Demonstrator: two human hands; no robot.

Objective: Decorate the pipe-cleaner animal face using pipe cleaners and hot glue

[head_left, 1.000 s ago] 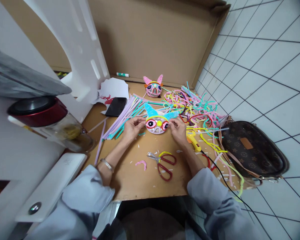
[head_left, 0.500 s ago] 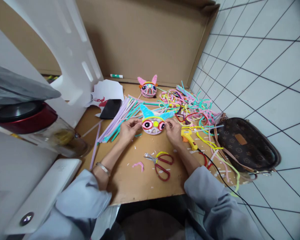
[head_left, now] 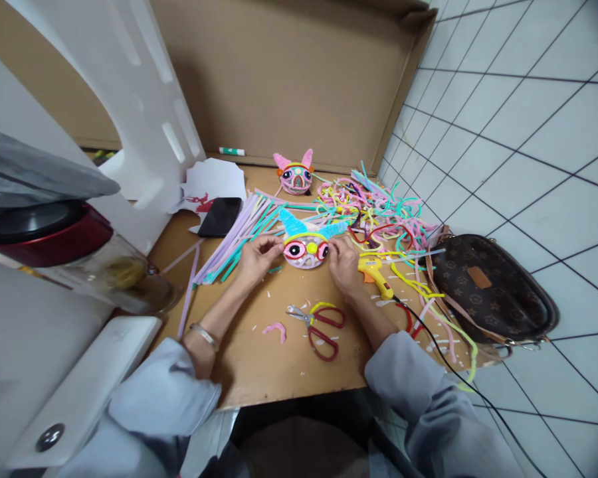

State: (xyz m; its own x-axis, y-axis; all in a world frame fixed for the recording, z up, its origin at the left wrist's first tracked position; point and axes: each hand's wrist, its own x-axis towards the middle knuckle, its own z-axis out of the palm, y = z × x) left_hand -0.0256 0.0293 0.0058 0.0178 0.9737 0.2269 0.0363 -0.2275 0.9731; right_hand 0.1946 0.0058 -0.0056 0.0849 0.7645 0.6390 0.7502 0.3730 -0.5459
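Between my two hands is a pipe-cleaner animal head [head_left: 305, 259] with blue ears, pink-and-red ringed eyes and a yellow nose. My left hand [head_left: 256, 260] pinches its left edge between thumb and fingers. At the opposite edge, my right hand [head_left: 345, 262] is closed on it beside the eye. Red-handled scissors [head_left: 323, 325] lie on the table below, blades partly apart. To their left rests a short curved pink pipe-cleaner piece [head_left: 275, 330]. A yellow glue gun [head_left: 377, 277] lies just right of my right hand.
A similar head with pink ears [head_left: 296, 178] stands at the back. Straight pipe cleaners [head_left: 234, 239] and a tangled heap [head_left: 373, 209] lie behind my hands. A phone [head_left: 220, 217], a glass bottle [head_left: 124, 265] and a brown bag [head_left: 488, 285] flank the work area. The black cord [head_left: 443, 352] trails right.
Almost nothing differs. Both hands keep the animal head in the same place, and the right hand has shifted very slightly left.
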